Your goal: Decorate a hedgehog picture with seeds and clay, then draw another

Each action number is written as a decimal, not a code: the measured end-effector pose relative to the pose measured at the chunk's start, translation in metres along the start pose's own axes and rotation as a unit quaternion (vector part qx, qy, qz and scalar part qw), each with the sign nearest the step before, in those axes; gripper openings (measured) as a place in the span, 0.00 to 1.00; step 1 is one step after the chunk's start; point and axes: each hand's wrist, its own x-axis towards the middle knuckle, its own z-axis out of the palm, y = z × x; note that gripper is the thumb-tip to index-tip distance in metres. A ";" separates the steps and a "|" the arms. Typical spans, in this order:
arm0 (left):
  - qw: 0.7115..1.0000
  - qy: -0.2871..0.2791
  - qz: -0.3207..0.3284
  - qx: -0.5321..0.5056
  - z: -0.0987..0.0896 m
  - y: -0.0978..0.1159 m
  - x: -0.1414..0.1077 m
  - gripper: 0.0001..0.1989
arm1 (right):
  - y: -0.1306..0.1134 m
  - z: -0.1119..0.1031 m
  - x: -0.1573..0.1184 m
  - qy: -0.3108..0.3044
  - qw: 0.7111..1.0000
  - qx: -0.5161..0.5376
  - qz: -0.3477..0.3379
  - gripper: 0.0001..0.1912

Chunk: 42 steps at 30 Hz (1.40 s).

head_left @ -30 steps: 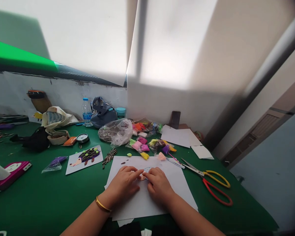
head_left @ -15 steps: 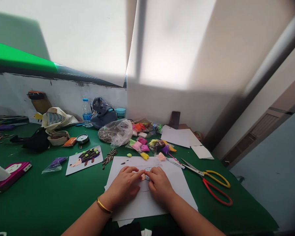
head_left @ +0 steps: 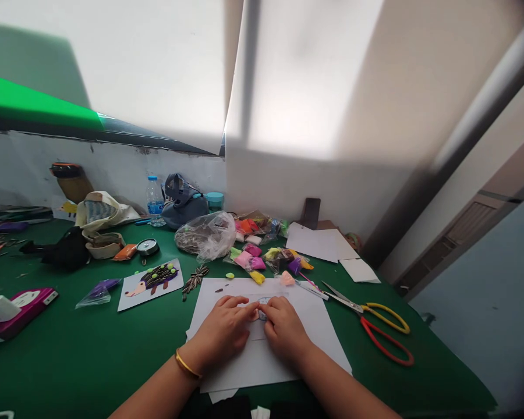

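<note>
My left hand (head_left: 227,326) rests on a sheet of white paper (head_left: 227,369), its curled fingers pressed onto a small flat piece of peach modelling clay (head_left: 255,315). Opposite it, my right hand (head_left: 284,327) is curled, its index fingertip meeting the left fingertips at the clay. Between the hands, part of a blue-outlined drawing (head_left: 263,308) shows on a smaller paper; the fingers cover the rest. A lump of peach clay (head_left: 287,279) sits at the sheet's far edge beside a pen (head_left: 313,290). A few dark seeds (head_left: 219,289) lie on the paper.
Large scissors (head_left: 361,310) lie spread at the right. Left of the sheet are a hedgehog picture (head_left: 151,281) and a pile of striped seeds (head_left: 194,281). Behind are bagged coloured clays (head_left: 250,260), a plastic bag (head_left: 209,235), a tape roll (head_left: 147,247) and a water bottle (head_left: 154,203).
Both hands stay at the same spot on the clay. The left fingertips shift very slightly; nothing else visibly moves apart from a small camera drift.
</note>
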 end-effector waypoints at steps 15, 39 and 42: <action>0.996 0.020 -0.053 -0.069 0.006 -0.011 -0.003 0.43 | -0.002 0.000 -0.001 -0.014 1.000 -0.018 -0.007 0.25; 0.995 0.016 -0.067 -0.073 0.003 -0.008 -0.002 0.43 | -0.002 0.003 0.001 -0.035 0.998 -0.045 0.010 0.26; 0.995 0.010 -0.069 -0.074 0.001 -0.006 -0.002 0.42 | -0.003 0.002 0.001 -0.041 0.998 -0.041 0.010 0.25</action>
